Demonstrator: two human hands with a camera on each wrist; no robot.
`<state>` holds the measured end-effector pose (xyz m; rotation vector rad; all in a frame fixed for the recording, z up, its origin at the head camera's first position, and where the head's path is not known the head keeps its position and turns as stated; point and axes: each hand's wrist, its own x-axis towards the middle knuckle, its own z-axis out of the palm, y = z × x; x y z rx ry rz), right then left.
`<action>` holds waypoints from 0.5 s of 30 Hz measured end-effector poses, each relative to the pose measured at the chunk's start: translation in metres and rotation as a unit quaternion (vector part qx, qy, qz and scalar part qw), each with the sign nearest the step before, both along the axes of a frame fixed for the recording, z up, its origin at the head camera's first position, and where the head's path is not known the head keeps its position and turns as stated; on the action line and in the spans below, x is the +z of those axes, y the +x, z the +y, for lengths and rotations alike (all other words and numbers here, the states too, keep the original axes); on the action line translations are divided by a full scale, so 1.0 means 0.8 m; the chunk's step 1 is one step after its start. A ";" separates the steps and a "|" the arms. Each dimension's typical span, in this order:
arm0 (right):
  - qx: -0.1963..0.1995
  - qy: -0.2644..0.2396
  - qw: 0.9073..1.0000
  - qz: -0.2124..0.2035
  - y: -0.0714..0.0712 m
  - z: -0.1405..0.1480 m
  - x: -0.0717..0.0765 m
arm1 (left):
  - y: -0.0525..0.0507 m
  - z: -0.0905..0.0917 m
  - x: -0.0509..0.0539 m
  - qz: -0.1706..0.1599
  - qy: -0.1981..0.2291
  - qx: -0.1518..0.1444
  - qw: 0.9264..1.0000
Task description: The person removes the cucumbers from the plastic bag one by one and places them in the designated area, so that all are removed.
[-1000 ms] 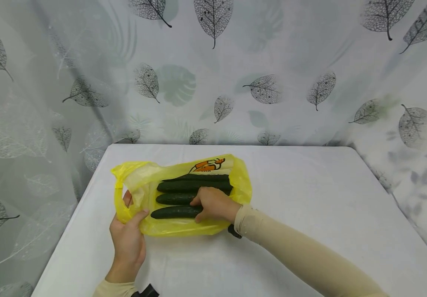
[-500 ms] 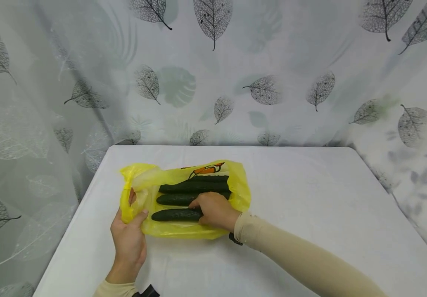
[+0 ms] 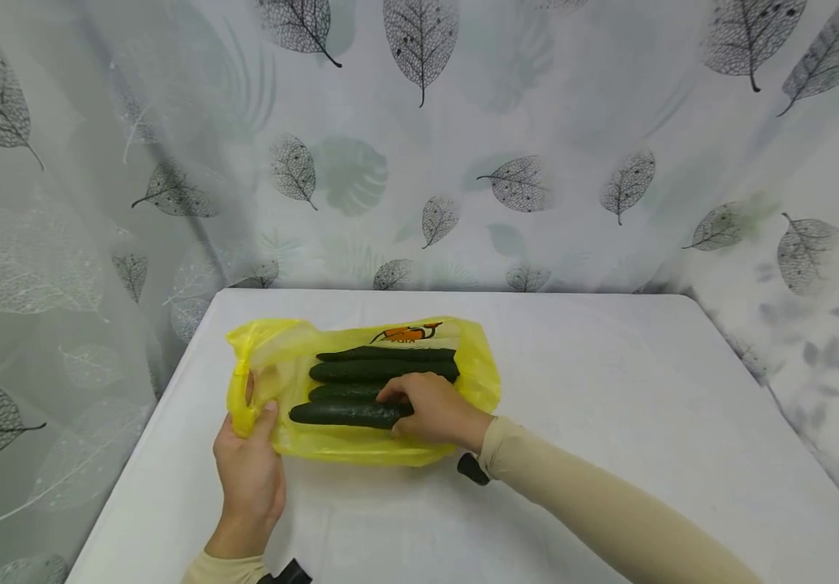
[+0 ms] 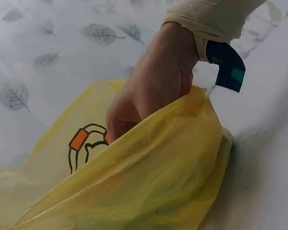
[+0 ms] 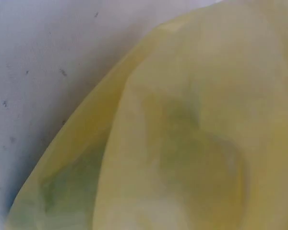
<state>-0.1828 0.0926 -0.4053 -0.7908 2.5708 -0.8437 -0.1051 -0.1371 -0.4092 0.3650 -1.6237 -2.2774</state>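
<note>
With our left grip (image 3: 250,474), we are pinching the left edge of the yellow bag (image 3: 346,448). Rightward, the front cucumber (image 3: 346,415) is lying inside, nearest us, beside other cucumbers (image 3: 376,370); our right grip (image 3: 437,410), fingers curled, is holding its right end. Probably we are securing it; moving it is likely requiring a wide bag mouth.

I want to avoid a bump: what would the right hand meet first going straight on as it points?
The right hand grips the nearest cucumber; just past it, the next cucumber looks first in line, though depth is unclear and the two may be touching.
</note>
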 end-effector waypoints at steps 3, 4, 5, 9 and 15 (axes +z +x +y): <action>0.004 -0.040 0.999 -0.014 0.000 0.008 0.006 | -0.002 -0.003 0.001 0.006 0.014 -0.001 1.000; 0.007 -0.050 0.999 -0.017 -0.001 0.010 0.008 | -0.003 -0.004 0.002 0.008 0.019 -0.002 1.000; 0.010 -0.061 0.998 -0.022 -0.001 0.012 0.010 | -0.003 -0.005 0.002 0.009 0.025 -0.002 1.000; 0.027 -0.102 0.994 -0.037 -0.001 0.017 0.020 | -0.004 -0.007 0.004 0.017 0.041 -0.009 0.999; 0.036 -0.204 0.975 -0.084 -0.002 0.020 0.046 | -0.004 -0.006 0.008 0.021 0.042 -0.023 0.999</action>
